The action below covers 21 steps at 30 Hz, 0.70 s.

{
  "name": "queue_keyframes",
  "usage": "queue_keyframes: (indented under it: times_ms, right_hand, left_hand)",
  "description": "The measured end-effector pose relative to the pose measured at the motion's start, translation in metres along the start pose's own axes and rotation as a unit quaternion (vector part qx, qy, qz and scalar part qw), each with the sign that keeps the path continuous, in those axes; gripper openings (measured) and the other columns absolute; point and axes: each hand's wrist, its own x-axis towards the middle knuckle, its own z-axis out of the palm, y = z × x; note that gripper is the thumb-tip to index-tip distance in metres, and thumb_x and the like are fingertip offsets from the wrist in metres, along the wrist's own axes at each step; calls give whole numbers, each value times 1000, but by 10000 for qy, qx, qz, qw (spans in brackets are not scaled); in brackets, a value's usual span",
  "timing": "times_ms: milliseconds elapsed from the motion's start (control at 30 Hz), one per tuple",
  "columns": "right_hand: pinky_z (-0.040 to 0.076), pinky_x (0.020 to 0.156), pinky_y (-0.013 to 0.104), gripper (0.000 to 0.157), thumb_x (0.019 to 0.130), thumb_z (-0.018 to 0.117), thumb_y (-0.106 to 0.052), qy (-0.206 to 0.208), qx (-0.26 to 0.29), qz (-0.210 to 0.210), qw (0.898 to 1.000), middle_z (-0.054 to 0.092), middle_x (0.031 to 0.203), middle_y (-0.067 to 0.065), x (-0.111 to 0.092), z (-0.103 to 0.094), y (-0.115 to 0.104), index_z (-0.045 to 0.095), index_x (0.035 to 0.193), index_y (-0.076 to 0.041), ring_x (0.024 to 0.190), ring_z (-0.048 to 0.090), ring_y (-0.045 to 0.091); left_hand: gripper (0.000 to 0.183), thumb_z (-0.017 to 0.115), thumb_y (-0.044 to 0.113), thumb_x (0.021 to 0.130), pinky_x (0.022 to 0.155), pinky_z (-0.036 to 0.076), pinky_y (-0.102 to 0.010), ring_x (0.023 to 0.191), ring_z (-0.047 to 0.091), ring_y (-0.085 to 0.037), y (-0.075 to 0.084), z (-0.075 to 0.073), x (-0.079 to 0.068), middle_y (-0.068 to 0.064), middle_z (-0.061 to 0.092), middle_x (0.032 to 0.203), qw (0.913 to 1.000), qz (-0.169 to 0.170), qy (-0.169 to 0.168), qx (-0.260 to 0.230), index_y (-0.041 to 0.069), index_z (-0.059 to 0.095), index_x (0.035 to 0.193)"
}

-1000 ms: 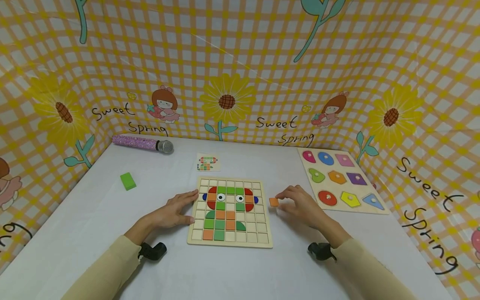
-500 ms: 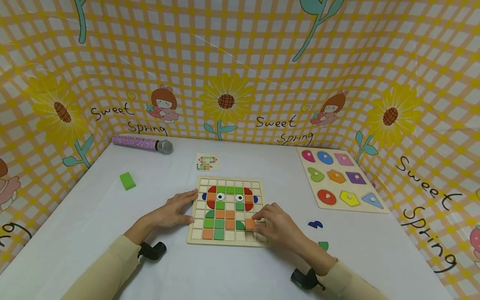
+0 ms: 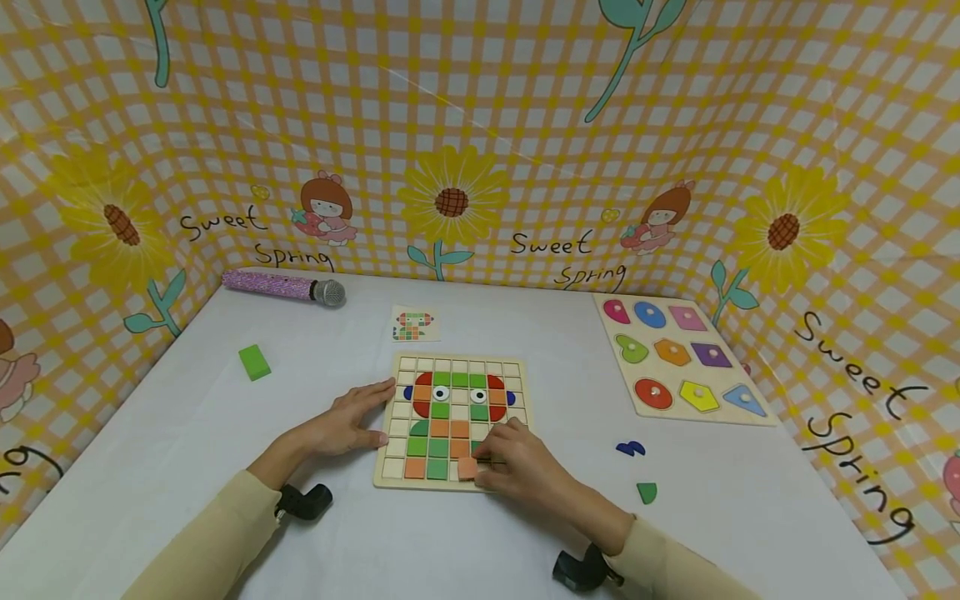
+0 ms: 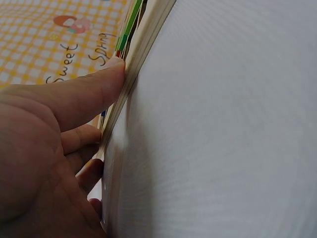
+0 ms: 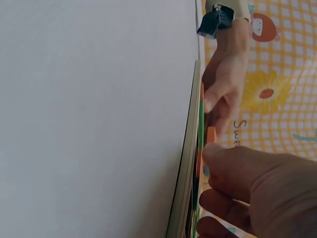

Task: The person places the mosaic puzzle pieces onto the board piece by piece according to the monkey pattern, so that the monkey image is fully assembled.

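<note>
A square wooden grid board [image 3: 393,467] lies on the white table, with coloured tiles forming a figure with two round eyes. My right hand [image 3: 525,462] pinches an orange square tile [image 3: 467,469] between thumb and fingers, over the board's bottom row. In the right wrist view that orange tile [image 5: 212,133] stands tipped above the board's surface. The hand covers the board's lower right cells. At the board's left edge rests my left hand [image 3: 341,425], thumb and fingertips touching the rim, as the thumb [image 4: 99,91] shows in the left wrist view.
Behind the board lies a small picture card [image 3: 416,324]. To the left are a green block [image 3: 255,362] and a purple glittery microphone [image 3: 277,287]. On the right sit a knobbed shape puzzle [image 3: 652,335], dark blue pieces [image 3: 631,448] and a green quarter-round piece [image 3: 647,492].
My right hand has carried the orange tile from the table right of the board leftward to the bottom row. This uncovered the blue and green pieces. My left hand has stayed put.
</note>
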Motion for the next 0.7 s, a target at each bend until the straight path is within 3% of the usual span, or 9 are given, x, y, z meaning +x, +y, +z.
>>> queue_keyframes:
  times_ms: [167, 467, 700]
  right_hand:
    - [39, 71, 19, 23, 72, 81, -26, -38, -121, 36, 9999, 62, 87, -9, 3, 5, -4, 72, 91, -17, 84, 40, 6]
    - [40, 74, 22, 21, 73, 80, -29, -64, -197, 71, 9998, 61, 88, -9, 5, 7, -7, 72, 90, -19, 87, 41, 7]
    - [44, 83, 28, 24, 72, 81, -28, -19, -198, -21, 9998, 62, 89, -8, 4, 7, -6, 72, 93, -18, 87, 42, 7]
  left_hand:
    - [80, 67, 32, 84, 111, 8, -65, 143, 13, -42, 0, -1, 0, -12, 18, 158, 9998, 177, 54, 29, 6, 27, 148]
    - [77, 67, 27, 86, 113, 6, -63, 145, 12, -39, 1, -1, 1, -9, 16, 159, 10000, -58, -7, 72, 8, 27, 149]
    - [78, 67, 28, 85, 112, 7, -64, 144, 12, -41, 1, 0, 0, -11, 17, 159, 10000, 2, 9, 64, 6, 27, 149]
